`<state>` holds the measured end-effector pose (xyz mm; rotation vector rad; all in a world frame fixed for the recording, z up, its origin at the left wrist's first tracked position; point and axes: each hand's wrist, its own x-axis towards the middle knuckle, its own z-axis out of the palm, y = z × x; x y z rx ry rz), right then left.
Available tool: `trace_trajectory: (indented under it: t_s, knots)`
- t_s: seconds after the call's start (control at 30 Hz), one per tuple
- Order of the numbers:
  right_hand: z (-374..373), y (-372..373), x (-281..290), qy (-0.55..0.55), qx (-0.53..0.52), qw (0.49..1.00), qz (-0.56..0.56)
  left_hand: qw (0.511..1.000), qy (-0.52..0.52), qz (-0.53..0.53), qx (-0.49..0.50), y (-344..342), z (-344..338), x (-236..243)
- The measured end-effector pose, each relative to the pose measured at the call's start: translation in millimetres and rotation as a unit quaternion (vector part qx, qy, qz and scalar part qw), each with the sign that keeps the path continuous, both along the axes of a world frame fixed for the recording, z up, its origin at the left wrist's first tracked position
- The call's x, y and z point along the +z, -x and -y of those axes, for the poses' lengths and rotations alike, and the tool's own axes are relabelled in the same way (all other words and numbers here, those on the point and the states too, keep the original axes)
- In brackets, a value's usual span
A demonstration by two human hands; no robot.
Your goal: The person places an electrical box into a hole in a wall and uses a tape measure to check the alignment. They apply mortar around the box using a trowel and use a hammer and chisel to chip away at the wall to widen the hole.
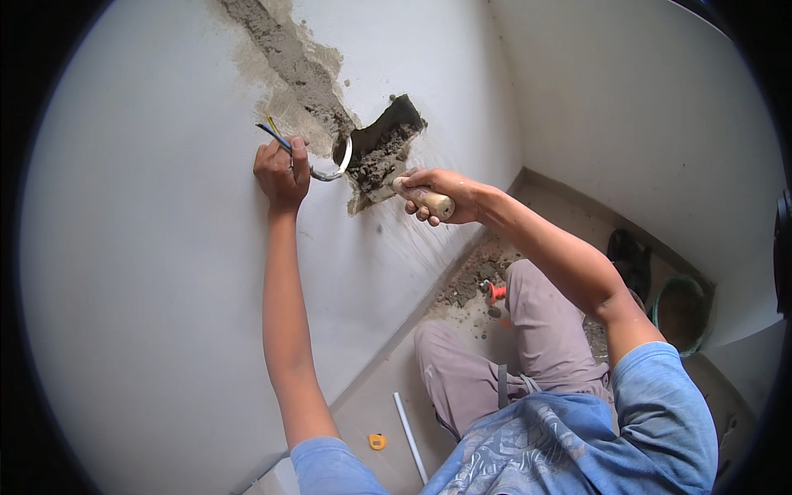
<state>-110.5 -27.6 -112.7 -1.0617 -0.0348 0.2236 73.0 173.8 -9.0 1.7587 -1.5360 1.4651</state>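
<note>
Cable (347, 155) sits clamped in the left fingers (267, 165); right fingers (422, 214) wrap a pale handle (433, 200); working mortar (381, 161) seems underway, next calling for the cable held clear

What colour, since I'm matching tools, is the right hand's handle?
Light tan; the tool handle shows best in head view.

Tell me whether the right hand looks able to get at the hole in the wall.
Probably yes: the right hand, gripping a wooden handle, is near the lower right of the hole, and the cable, held by the left hand, bends away leftward.
</note>
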Motion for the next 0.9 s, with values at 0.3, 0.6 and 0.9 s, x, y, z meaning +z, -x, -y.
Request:
trace_trajectory:
  t_s: [0.3,0.6,0.9]
  knots:
    - [33,14,-18,-0.197,0.079,0.977,0.007,1.000,-0.007,-0.008,0.022,-2,1,-2]
    - [123,254,-59,-0.120,-0.104,0.987,0.025,0.993,-0.052,0.027,0.106,-41,-18,-1]
    - [73,511,-209,0.554,-0.291,0.748,-0.220,0.992,0.012,-0.087,0.087,-55,-3,-21]
